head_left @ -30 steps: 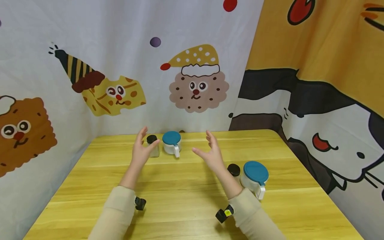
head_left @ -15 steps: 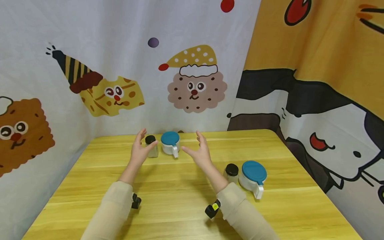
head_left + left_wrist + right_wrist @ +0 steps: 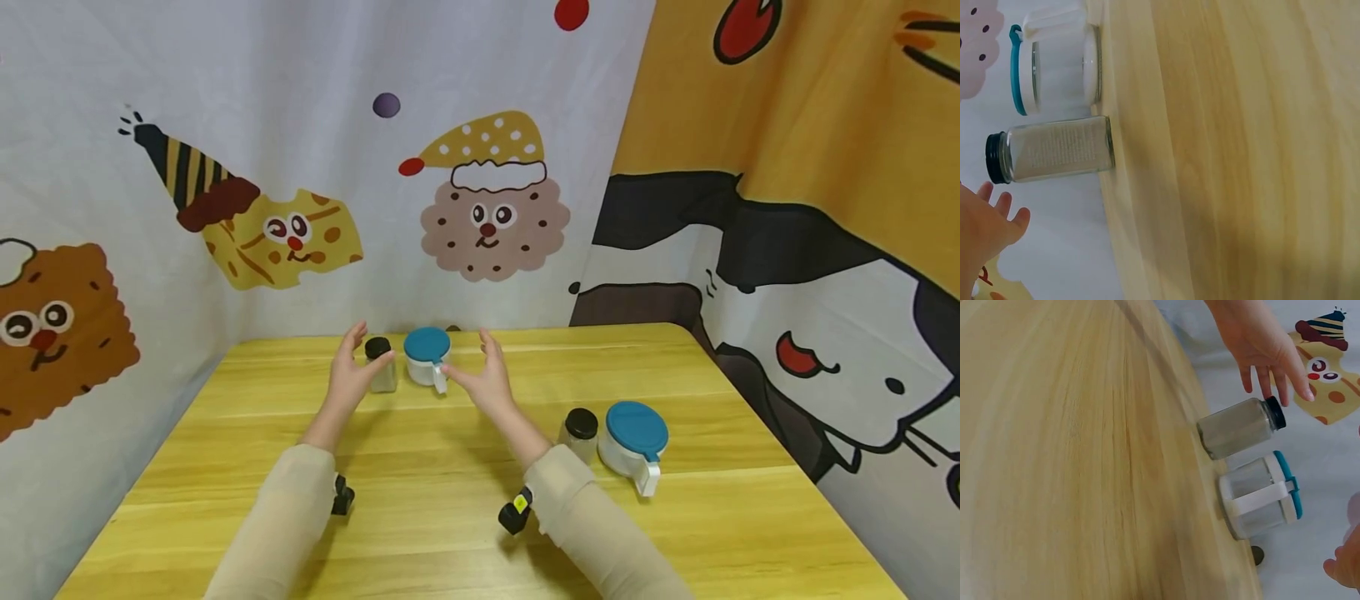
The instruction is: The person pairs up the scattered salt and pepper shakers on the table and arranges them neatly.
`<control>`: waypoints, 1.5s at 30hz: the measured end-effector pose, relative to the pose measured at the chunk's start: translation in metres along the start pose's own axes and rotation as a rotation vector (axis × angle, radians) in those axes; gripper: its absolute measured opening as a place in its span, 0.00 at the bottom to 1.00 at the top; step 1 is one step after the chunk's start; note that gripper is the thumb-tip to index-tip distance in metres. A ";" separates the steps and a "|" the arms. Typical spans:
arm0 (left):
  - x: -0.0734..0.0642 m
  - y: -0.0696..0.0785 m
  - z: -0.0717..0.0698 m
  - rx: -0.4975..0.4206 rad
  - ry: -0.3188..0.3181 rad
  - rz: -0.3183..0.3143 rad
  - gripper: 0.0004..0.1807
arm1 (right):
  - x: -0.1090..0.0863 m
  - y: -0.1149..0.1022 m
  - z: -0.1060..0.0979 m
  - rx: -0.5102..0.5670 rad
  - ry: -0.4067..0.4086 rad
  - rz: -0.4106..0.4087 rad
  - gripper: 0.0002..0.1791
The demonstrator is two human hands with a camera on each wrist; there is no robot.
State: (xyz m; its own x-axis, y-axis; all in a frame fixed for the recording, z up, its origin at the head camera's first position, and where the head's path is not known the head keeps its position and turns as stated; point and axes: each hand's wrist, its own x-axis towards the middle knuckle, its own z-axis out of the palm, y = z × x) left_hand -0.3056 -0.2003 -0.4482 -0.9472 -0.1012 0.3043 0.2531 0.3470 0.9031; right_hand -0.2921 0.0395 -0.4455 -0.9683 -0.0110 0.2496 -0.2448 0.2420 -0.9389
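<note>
At the back of the table, a glass spice jar (image 3: 382,379) with a black lid stands upright beside a clear jar (image 3: 427,345) with a blue lid and white handle. My left hand (image 3: 350,377) is raised just left of the spice jar, thumb and fingers spread. Opposite it, my right hand (image 3: 489,379) is held up to the right of the blue-lidded jar, its thumb overlapping the white handle in the head view. The left wrist view shows left fingertips near the black lid (image 3: 996,157). Both palms face inward, and neither hand holds anything.
Nearer on the right, beside my right forearm, stand a second black-lidded jar (image 3: 581,429) and a second blue-lidded jar (image 3: 636,435) with a white handle. A printed curtain (image 3: 300,83) hangs behind the wooden table (image 3: 420,533).
My right hand has moved left, close to the back blue-lidded jar, leaving the nearer black-lidded jar more exposed. The left hand has stayed almost in place. No jar has moved on the table.
</note>
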 end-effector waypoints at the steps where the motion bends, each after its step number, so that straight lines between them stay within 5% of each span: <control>1: 0.000 -0.001 0.000 -0.001 0.003 -0.003 0.44 | 0.001 0.002 0.002 0.001 -0.001 0.002 0.51; 21: 0.012 -0.012 0.010 -0.100 0.105 -0.086 0.39 | 0.015 0.018 0.028 0.019 0.010 0.032 0.52; 28: 0.009 -0.017 0.012 -0.111 0.151 -0.071 0.40 | 0.019 0.021 0.039 -0.031 0.025 0.068 0.52; 36: 0.012 -0.021 0.014 -0.127 0.132 -0.071 0.40 | 0.022 0.020 0.043 -0.033 0.006 0.078 0.53; 45: 0.013 -0.020 0.016 -0.159 0.108 -0.145 0.39 | 0.026 0.022 0.047 -0.019 -0.007 0.149 0.55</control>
State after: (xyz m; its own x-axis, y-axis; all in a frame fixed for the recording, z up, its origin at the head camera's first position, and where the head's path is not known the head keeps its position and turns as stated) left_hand -0.3259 -0.1934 -0.4675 -0.9516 -0.2412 0.1904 0.1513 0.1714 0.9735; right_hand -0.3247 -0.0013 -0.4713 -0.9941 0.0199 0.1063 -0.0975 0.2599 -0.9607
